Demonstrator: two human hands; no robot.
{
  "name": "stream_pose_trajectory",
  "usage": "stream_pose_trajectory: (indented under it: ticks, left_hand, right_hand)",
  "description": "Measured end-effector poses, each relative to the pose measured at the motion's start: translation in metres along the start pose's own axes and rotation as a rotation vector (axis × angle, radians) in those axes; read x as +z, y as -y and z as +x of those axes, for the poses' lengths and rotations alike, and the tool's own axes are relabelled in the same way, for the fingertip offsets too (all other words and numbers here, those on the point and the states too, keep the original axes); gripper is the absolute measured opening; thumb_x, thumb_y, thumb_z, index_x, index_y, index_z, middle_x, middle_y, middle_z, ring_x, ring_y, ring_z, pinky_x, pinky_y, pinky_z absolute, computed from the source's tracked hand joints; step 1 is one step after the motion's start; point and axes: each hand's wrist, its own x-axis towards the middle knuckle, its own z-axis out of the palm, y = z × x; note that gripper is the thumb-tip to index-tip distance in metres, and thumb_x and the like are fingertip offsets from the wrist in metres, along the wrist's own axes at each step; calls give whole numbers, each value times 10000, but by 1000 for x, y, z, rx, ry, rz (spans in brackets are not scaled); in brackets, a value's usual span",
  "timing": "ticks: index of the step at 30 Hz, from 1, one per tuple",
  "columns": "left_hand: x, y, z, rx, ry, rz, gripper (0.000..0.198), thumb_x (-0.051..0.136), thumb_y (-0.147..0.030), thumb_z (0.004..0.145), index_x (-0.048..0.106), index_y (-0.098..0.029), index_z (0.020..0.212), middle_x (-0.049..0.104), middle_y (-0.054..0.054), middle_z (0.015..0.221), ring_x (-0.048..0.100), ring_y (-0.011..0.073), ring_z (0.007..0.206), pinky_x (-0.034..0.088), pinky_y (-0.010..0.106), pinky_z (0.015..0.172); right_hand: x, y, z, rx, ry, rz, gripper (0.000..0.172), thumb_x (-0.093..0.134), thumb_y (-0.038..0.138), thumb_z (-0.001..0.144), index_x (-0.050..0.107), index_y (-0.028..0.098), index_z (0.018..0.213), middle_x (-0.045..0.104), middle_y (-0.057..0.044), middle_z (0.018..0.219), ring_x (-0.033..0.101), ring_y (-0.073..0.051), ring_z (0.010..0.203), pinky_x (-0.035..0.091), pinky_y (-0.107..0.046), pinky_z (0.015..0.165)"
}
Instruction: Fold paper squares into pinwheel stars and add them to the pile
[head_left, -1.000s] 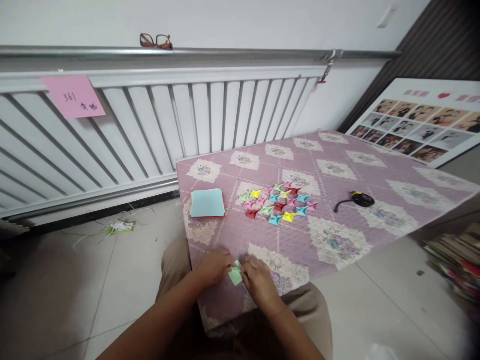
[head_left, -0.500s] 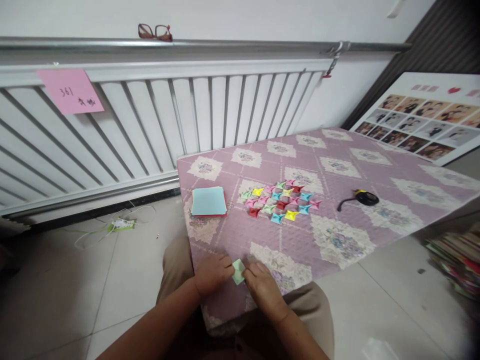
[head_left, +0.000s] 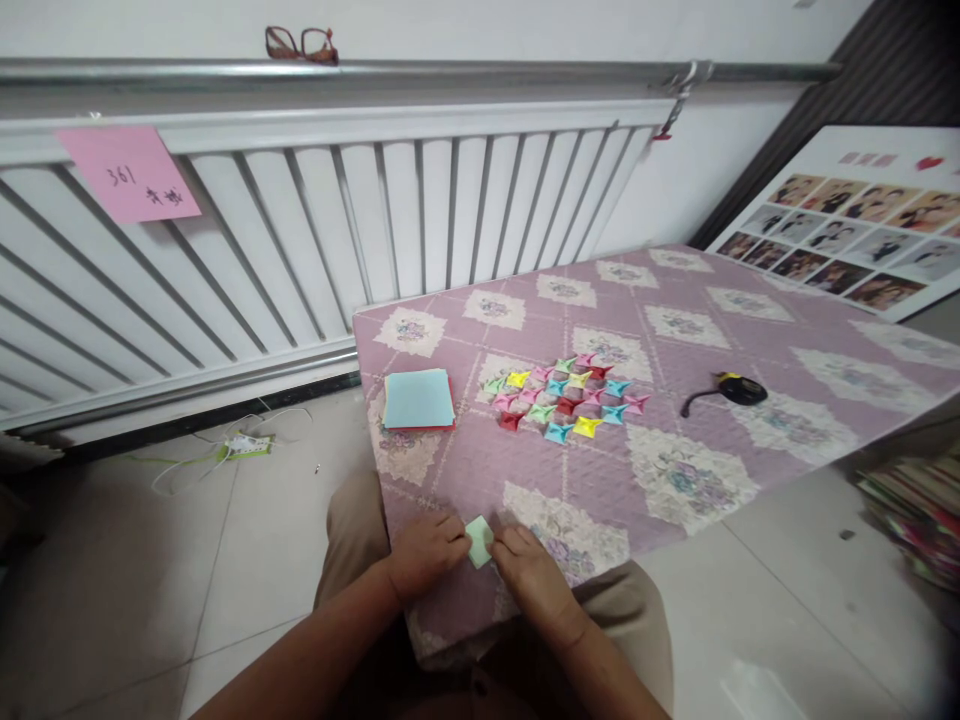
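Note:
A small folded piece of light green paper [head_left: 480, 542] lies near the table's front edge, turned like a diamond. My left hand [head_left: 427, 552] has its fingers closed on the paper's left corner. From the other side, my right hand [head_left: 531, 572] pinches the right corner, and its fingertips partly hide that edge. Beyond my hands, several small folded paper pieces [head_left: 568, 407] in red, pink, yellow, blue and green sit in rows. To their left is a stack of square coloured paper [head_left: 420, 400] with a light blue sheet on top.
The table has a purple flowered cloth [head_left: 465, 475]. A black object with a short cord [head_left: 739, 390] lies to the right. Behind stand a white radiator [head_left: 390, 210] and a photo board [head_left: 847, 230]. Glasses [head_left: 302, 45] rest on the pipe; a power strip [head_left: 247, 447] lies on the floor.
The creases and flaps that showed on the green paper have given way to a plainer, smoother face. Both hands stay at its corners. The camera view has shifted slightly.

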Motion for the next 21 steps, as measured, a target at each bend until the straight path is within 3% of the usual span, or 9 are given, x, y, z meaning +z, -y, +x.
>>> stream_pose_trajectory:
  ticks: [10,16,21]
  left_hand:
    - [-6,-5,-3,5,7,22,183,421,-187,967,583,-194,1051,588,52,932,533,191,848,433,301,712]
    - [-9,-23,-13,-68,15,89,324,440,-226,961,457,-197,1283,576,91,1089,530,237,972,422,367,802]
    - [-6,-36,-16,-128,61,136,378,425,-288,970,413,-215,1341,549,100,1176,506,246,1036,399,373,822]
  right_hand:
    - [6,3,-14,10,-33,-26,322,523,80,860,631,250,1111,658,-39,1060,574,-214,993,458,-349,905]
    - [17,14,-29,93,-85,-176,397,531,68,828,608,222,1186,644,-82,1171,550,-267,1092,384,-443,972]
    - [15,26,-28,210,-116,-208,324,518,154,868,623,256,1158,649,-49,1185,533,-243,1131,322,-446,1001]
